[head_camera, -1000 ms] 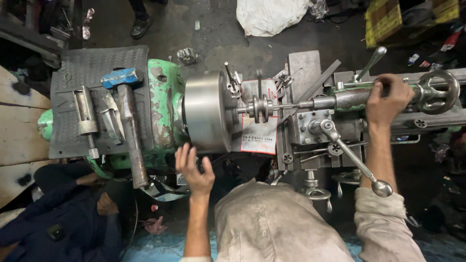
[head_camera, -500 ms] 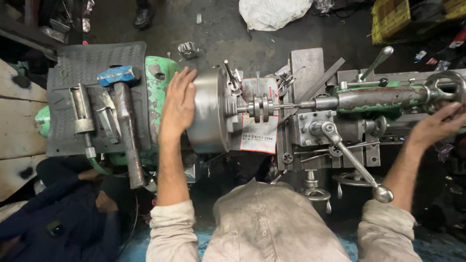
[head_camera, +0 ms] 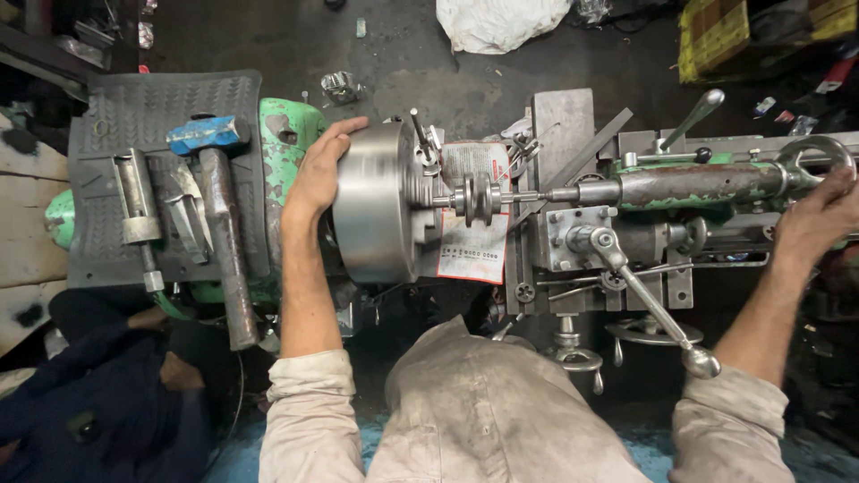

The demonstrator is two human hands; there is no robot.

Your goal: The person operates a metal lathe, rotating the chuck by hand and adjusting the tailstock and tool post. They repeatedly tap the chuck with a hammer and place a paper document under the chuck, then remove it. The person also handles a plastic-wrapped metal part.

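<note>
Both hands on an old lathe: one cupping the chuck, one out at the tailstock handwheel.

The steel chuck (head_camera: 371, 201) sits mid-machine against the green headstock (head_camera: 286, 134), with a small grooved workpiece (head_camera: 479, 199) held between it and the rusty tailstock barrel (head_camera: 698, 183). The left hand (head_camera: 320, 174) wraps its fingers over the chuck's back rim, gripping it; the right hand (head_camera: 819, 215) closes on the handwheel (head_camera: 810, 156). To my eye, a steady palm on the rim and a slow wheel suit this best. A blue-headed hammer (head_camera: 210, 134) lies on the rubber mat (head_camera: 134, 116) nearby.
</note>
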